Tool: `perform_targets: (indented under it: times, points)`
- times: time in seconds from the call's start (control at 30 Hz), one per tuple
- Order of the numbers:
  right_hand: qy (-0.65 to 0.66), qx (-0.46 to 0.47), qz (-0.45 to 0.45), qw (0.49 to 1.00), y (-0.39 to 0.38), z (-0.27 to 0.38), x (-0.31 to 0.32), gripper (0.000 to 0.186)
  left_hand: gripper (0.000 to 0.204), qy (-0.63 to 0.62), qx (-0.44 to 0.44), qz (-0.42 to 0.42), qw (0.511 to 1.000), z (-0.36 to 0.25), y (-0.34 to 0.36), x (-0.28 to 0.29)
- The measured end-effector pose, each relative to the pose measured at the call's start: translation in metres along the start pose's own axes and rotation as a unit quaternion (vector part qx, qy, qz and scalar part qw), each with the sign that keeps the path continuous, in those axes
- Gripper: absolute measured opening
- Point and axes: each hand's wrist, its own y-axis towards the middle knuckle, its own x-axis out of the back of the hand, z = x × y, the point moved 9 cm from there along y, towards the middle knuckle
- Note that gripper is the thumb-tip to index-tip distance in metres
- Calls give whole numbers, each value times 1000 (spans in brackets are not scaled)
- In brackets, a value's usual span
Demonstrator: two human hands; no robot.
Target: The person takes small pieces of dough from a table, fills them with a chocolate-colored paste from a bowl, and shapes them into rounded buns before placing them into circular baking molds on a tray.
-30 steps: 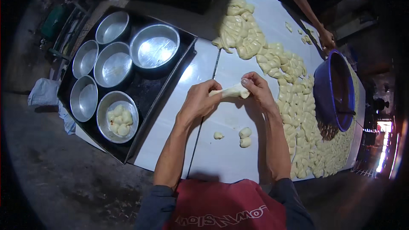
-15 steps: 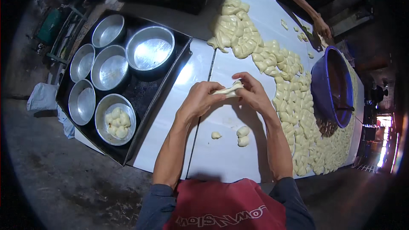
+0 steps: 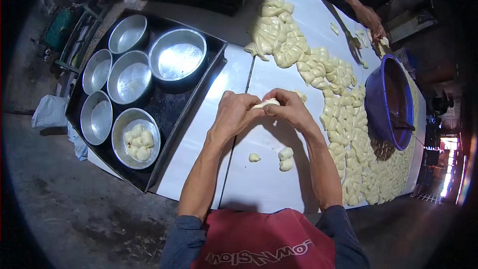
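Observation:
A pale strip of dough (image 3: 264, 103) is pinched between my two hands, held over the white tabletop (image 3: 264, 184). My left hand (image 3: 235, 114) grips one end, my right hand (image 3: 289, 109) the other, with fingertips close together and partly hiding the dough. Below them lie a small dough ball (image 3: 254, 157) and two larger lumps (image 3: 286, 159) touching each other. To the right spreads a mass of many cut dough pieces (image 3: 343, 149). On the left, a round metal pan (image 3: 122, 144) holds several dough balls (image 3: 142, 142).
A black tray (image 3: 174, 119) carries several metal pans (image 3: 128, 77). A purple tub (image 3: 378, 104) with brown contents stands at the right. Across the table, a co-worker's hand (image 3: 371, 20) handles dough beside a long dark blade (image 3: 343, 25). A white sack (image 3: 50, 112) lies at the far left.
My hands have drawn closer together, and the dough between them looks shorter and more folded. The co-worker's hand has shifted left and up, with dough now showing at its fingers.

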Motion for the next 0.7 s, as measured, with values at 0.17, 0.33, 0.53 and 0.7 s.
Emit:
perform_targets:
  times: [0.17,0.33,0.53,0.7]
  points:
    - [161,10,87,983,-19,11,-5,19,20,43,-63,-35,996,10,0,-4]
    - [469,357,138,796,-111,106,63,37,29,-105,119,25,987,39,8,2]
    - [-249,62,-189,948,-56,-31,60,31,82,-249,162,61,953,51,24,10]
    - [-216,160,-351,897,-71,16,46,23,84,-327,155,22,932,63,16,8]
